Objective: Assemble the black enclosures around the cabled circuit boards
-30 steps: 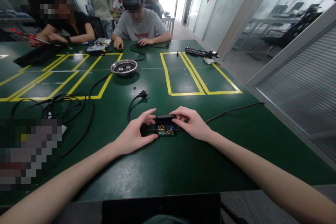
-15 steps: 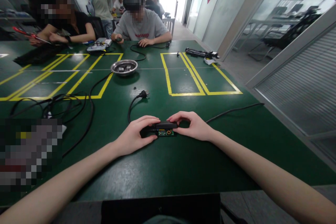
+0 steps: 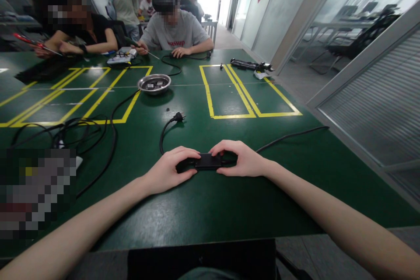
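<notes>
A small black power adapter (image 3: 208, 162) lies on the green table between my hands, its cover now over the circuit board, which is hidden. My left hand (image 3: 171, 167) grips the adapter's left end, thumb on the near edge and fingers on the far edge. My right hand (image 3: 243, 159) holds the right end the same way, thumb near and fingers far. From the left side a black cord curves up to a power plug (image 3: 179, 117). On the right, another black cable (image 3: 292, 137) runs out from behind my right hand.
A steel bowl (image 3: 154, 84) with metal parts stands farther back. Black cables (image 3: 88, 129) lie coiled at the left, near a blurred-out object (image 3: 39, 188). Yellow tape (image 3: 232, 116) marks rectangles on the table (image 3: 197, 214). Across it, one person holds a screwdriver (image 3: 149, 54); another holds a red-handled tool (image 3: 31, 41).
The black cover, earlier tilted up behind the bare circuit board, has come down toward me and now lies flat over it. Both hands have closed in on the ends. A person opposite has raised a screwdriver.
</notes>
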### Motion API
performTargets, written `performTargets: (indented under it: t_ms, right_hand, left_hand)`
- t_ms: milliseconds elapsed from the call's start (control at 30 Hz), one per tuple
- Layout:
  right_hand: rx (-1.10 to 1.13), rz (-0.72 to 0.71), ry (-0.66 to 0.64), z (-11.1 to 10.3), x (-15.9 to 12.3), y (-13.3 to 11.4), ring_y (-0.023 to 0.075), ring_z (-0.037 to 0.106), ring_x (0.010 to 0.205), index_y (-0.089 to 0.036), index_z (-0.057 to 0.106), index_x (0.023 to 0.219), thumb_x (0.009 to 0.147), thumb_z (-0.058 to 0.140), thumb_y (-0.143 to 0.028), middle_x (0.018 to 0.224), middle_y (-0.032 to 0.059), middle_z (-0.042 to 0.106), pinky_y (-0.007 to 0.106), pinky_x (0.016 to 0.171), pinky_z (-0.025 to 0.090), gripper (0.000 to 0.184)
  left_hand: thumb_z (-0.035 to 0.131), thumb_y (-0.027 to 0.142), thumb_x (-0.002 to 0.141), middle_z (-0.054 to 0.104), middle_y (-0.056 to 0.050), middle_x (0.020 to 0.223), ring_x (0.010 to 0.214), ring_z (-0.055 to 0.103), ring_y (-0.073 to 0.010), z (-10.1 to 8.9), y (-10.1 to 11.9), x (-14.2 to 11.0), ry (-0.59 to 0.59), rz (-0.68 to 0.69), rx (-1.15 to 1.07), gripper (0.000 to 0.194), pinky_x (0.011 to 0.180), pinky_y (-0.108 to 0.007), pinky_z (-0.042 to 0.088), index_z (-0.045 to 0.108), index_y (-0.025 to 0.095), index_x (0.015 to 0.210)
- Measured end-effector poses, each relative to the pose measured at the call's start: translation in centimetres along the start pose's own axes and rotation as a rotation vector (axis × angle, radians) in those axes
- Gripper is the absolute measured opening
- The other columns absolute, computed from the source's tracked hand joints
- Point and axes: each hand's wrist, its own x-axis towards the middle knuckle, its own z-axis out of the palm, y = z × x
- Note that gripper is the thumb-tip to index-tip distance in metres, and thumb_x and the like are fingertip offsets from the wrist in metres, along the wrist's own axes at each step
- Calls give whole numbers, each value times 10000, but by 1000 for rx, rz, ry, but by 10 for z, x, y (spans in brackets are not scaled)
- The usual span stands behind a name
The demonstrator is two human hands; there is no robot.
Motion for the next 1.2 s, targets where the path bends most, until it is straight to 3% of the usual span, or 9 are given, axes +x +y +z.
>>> performTargets:
  t_ms: [200,400,500,667,800,1200]
  right_hand:
    - [-179,-114,-26,3,2,-3,247,707,1009,-194,665,1126,810,820,-250,1100,101,753,383,872,572,356]
    - [-297,53,34,12,6,-13,216,685,855,-192,659,1113,755,759,-193,969,57,741,338,783,554,371]
    - [-336,46,0,15,7,-14,238,685,917,-177,645,1138,747,747,-209,1025,88,732,355,807,553,406]
    - [-366,48,-73,16,7,-10,239,699,985,-175,633,1174,878,658,-171,1067,110,733,355,851,546,297]
    - [-384,46,-109,18,8,-11,244,710,997,-164,628,1210,946,619,-195,1073,119,738,358,860,543,266]
    - [-414,-27,-161,19,9,-17,245,723,939,-150,631,1214,1022,590,-293,1048,115,756,353,818,523,243]
  left_hand:
    - [733,213,909,748,-84,1177,1078,689,-244,4,2,2,-10,32,126,293,958,-412,557,638,199,1186]
    - [630,293,971,723,-80,1035,929,639,-241,6,5,9,-30,12,229,211,850,-397,539,615,179,1148]
    - [592,325,977,712,-76,1009,901,638,-239,7,4,10,-20,3,233,221,828,-389,536,607,178,1141]
    - [619,328,937,716,-50,978,860,660,-217,8,5,10,-13,-52,226,233,794,-353,547,619,195,1128]
    - [690,339,930,754,-60,1018,887,694,-223,7,3,10,-13,3,294,278,791,-343,551,642,188,1158]
    - [586,376,1006,749,-65,826,721,679,-202,5,1,7,-5,155,454,260,659,-328,489,710,158,1075]
